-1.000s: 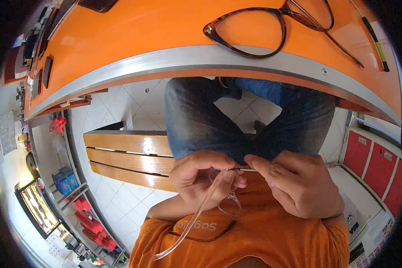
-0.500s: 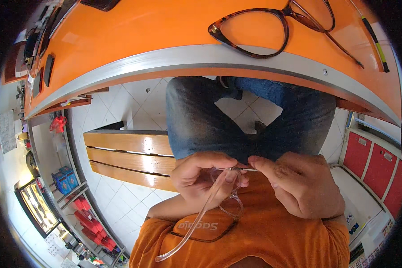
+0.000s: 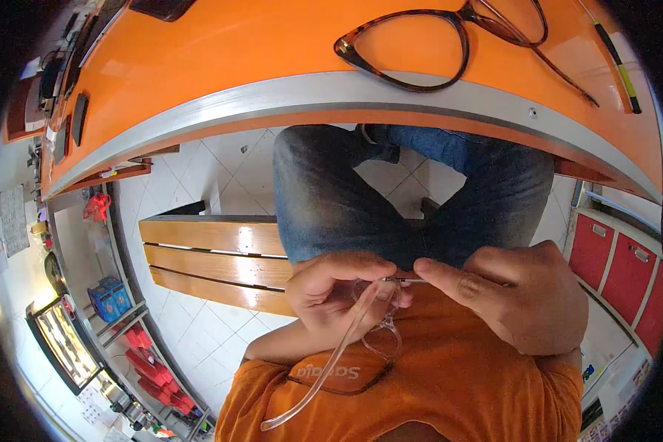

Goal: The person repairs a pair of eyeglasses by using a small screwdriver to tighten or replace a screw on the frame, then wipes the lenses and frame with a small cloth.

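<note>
The person's left grip (image 3: 328,293) clasps clear-framed glasses (image 3: 345,340); at its three o'clock, the right grip (image 3: 519,302) pinches a slim metal tool (image 3: 412,280).

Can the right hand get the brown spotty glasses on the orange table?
Probably, but the right hand holds a thin metal tool, so it may need emptying first. Nothing seems to cover the brown spotty glasses, which lie by the edge of the orange table.

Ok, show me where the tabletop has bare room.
On the orange tabletop, a bare patch lies between the tortoiseshell glasses, the dark flat object and the metal edge. The right end is crowded: glasses and a black-and-yellow tool.
</note>
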A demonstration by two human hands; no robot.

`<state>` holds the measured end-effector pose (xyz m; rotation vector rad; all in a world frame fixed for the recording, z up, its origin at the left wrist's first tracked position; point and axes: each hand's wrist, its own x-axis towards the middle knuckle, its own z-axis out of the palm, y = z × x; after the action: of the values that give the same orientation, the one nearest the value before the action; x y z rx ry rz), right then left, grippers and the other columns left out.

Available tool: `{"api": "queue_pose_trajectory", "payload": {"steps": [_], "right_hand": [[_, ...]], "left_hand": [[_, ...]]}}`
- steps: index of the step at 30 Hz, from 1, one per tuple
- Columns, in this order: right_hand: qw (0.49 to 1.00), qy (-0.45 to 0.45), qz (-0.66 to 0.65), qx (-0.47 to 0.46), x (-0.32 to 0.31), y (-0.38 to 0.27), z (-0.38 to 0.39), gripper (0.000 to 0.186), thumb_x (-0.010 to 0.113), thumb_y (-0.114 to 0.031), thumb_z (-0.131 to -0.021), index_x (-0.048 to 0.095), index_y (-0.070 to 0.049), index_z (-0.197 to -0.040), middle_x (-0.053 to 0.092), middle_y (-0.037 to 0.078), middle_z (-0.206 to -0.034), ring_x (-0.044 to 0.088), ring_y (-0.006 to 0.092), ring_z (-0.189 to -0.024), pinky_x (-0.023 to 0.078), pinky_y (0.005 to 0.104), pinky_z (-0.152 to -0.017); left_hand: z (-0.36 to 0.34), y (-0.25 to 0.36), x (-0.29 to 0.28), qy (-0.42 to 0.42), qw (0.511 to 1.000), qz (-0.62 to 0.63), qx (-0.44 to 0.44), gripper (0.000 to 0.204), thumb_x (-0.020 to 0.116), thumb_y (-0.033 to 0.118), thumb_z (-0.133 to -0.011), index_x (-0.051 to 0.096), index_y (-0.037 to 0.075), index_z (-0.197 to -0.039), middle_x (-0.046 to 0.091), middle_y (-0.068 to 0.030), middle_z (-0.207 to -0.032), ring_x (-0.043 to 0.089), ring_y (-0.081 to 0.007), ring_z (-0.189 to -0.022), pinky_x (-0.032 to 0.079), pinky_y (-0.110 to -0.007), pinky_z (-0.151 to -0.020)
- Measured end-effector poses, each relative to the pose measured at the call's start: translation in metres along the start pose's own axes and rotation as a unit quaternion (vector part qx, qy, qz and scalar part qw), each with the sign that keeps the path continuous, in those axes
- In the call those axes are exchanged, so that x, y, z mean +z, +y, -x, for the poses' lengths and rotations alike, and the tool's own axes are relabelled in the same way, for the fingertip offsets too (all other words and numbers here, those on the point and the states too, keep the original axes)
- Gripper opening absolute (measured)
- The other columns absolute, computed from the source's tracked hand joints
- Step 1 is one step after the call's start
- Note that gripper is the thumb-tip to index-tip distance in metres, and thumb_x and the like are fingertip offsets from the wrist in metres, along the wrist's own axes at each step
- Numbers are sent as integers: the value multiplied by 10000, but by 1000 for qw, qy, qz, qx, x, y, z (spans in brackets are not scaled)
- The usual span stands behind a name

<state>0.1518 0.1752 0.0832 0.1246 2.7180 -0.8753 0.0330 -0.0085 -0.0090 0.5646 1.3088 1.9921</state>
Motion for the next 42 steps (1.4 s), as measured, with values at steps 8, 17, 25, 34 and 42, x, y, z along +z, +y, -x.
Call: {"api": "queue_pose_trajectory", "payload": {"steps": [8,17,25,34,42], "right_hand": [[988,148,-25,47,3,-3,0,317,779,-191,-698,679,-56,-966,657,43,-846,629,244,-662,484,355,-591],[965,230,-112,55,9,5,8,358,842,-108,-577,709,-97,-909,616,50,-708,579,145,-537,443,261,-469],[982,163,-91,10,-2,3,11,269,769,-259,-737,715,-87,-937,592,41,-623,579,151,-511,409,276,-439],[969,194,-148,41,16,6,8,267,709,-306,-814,701,-66,-931,689,86,-737,655,239,-578,503,333,-542],[979,155,-132,28,8,6,8,227,667,-236,-824,692,-41,-937,683,100,-721,656,250,-548,520,330,-515]], "left_hand": [[1,2,-1,-27,999,-40,10,134,624,2,-887,562,-33,-1001,659,-197,-779,684,-220,-631,571,-306,-536],[2,-3,-7,-67,994,-80,19,150,610,53,-907,530,-14,-1014,646,-195,-756,678,-236,-595,564,-315,-502],[-5,-1,-7,-36,986,122,-108,157,582,39,-940,532,-8,-1081,665,-182,-922,694,-215,-742,607,-337,-640],[-8,0,-9,-72,936,271,-213,168,562,110,-963,506,4,-1082,661,-171,-869,694,-241,-725,624,-380,-616],[-8,-2,-8,-80,938,276,-195,160,558,96,-960,512,-12,-1070,658,-182,-859,686,-241,-686,613,-364,-558]]}}
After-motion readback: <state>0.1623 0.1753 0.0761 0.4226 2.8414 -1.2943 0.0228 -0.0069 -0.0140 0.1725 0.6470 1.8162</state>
